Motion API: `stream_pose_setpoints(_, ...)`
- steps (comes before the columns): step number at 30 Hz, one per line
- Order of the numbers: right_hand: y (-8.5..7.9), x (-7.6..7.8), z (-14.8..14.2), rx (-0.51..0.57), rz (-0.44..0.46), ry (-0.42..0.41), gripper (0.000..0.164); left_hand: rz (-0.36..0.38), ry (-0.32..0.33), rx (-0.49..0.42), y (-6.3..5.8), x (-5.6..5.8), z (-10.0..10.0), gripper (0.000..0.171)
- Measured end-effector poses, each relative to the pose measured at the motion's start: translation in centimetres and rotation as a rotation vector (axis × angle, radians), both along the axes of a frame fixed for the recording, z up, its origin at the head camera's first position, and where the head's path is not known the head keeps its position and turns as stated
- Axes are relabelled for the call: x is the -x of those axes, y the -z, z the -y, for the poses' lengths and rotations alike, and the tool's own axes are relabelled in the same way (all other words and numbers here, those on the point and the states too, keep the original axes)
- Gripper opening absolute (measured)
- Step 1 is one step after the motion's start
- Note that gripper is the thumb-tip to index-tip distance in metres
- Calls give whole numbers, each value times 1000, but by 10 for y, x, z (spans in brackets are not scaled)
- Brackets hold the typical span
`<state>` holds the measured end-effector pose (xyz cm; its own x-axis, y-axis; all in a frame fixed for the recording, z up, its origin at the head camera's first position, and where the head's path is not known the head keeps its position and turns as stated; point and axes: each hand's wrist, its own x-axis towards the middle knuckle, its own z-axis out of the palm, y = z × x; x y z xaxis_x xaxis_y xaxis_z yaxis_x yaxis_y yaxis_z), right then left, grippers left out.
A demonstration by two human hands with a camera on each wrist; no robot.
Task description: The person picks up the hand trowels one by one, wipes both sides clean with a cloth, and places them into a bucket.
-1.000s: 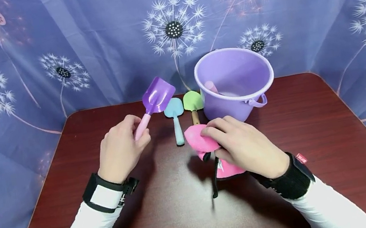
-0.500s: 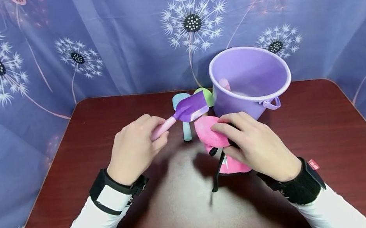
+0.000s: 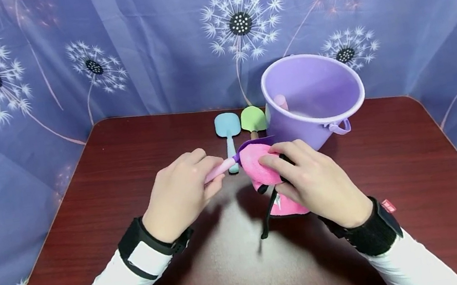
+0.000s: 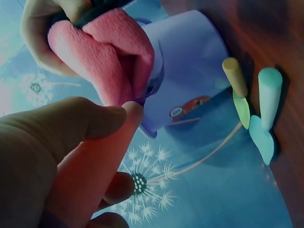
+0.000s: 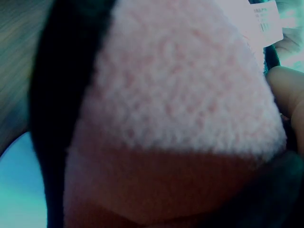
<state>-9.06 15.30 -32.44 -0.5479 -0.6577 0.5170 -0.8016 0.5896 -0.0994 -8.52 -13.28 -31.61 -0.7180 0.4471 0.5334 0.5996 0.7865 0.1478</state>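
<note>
My left hand [image 3: 182, 189] grips the pink handle of a small shovel [image 3: 220, 169] with a purple blade. That blade points right and lies against the far side of a fuzzy pink cloth [image 3: 258, 165], which hides most of it. The cloth has black edging, a black strap hanging down and a white label. My right hand [image 3: 318, 180] pinches it from the right, in front of the bucket. In the left wrist view the folded cloth [image 4: 118, 47] meets the shovel's neck beyond my thumb. Up close in the right wrist view, the cloth [image 5: 185, 90] fills most of the picture.
A purple bucket [image 3: 301, 126] stands at the back right, with a pink handle end [image 3: 280, 101] inside. Left of it lie a green shovel [image 3: 253, 119] and a blue shovel [image 3: 227, 125] on the dark wooden table [image 3: 98, 191]. A dandelion-print curtain [image 3: 161, 49] hangs behind.
My left hand has moved right with the shovel, and its blade has swung from pointing up to pointing right, behind the cloth. My right hand keeps holding the cloth. The view has shifted slightly.
</note>
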Motion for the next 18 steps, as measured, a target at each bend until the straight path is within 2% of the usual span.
stream_pose_setpoints(5, 2, 0, 2, -15, -10, 12, 44, -25, 22, 27, 1, -5, -7, 14)
stream_pose_setpoints(18, 2, 3, -3, -4, -24, 148, 53, -6, 33, 30, 1, -9, -9, 13)
